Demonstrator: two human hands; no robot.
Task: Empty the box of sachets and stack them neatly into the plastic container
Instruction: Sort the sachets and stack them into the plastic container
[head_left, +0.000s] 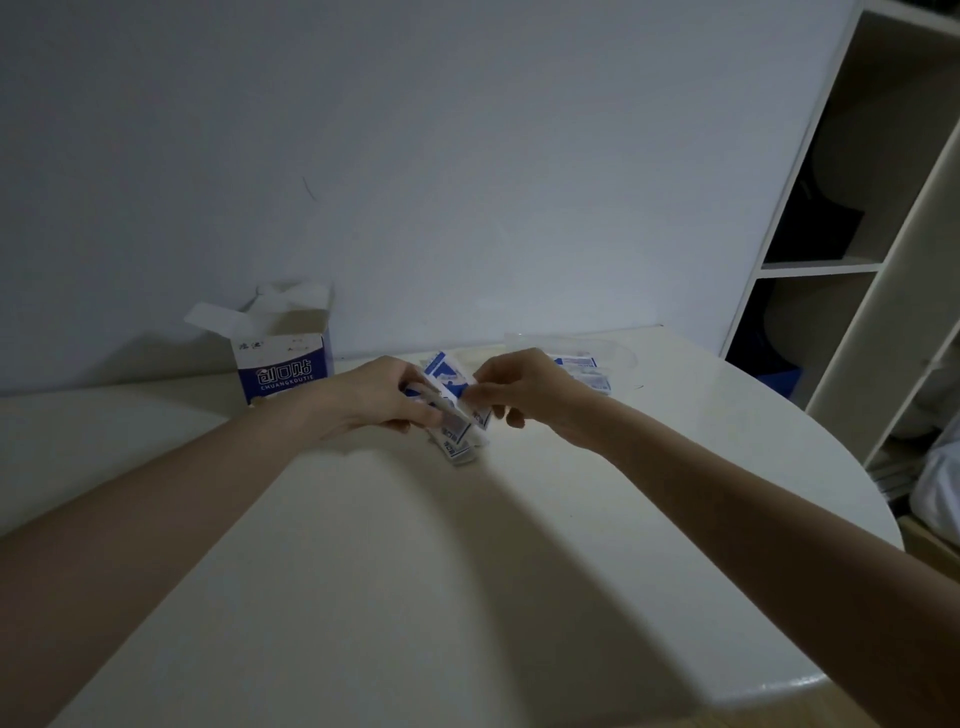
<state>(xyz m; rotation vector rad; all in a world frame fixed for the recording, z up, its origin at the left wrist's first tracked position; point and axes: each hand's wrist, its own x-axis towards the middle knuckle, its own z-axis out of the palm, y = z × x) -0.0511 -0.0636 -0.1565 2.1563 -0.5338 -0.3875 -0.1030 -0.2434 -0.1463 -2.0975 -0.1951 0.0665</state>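
A bundle of blue-and-white sachets (451, 410) sits between the two hands above the middle of the table (363, 571), its lower end hanging close to the surface, and whether it touches the surface cannot be told. The left hand (379, 397) grips the bundle from its left side, fingers (423, 413) curled and pressed around the packets. The right hand (524, 389) meets it from the other side, its fingers (480, 387) pinching the upper edge of one sachet at the top of the bundle, with the remaining fingers curled beneath. Just beyond the right hand's fingers, a clear plastic container (618, 358) rests on the table near the wall, and a few more sachets (584, 371) lie flat inside it; its rim is faint and hard to trace in the dim light. Beyond and to the left of the left hand's fingers stands the box (285, 364), blue and white with printed lettering, upright, its top flaps open; what remains inside cannot be told. Both bare forearms reach in from the near edge of the pale round table. A plain wall (415, 156) rises behind, and an open shelf unit (857, 234) stands far off to the right of the fingers.
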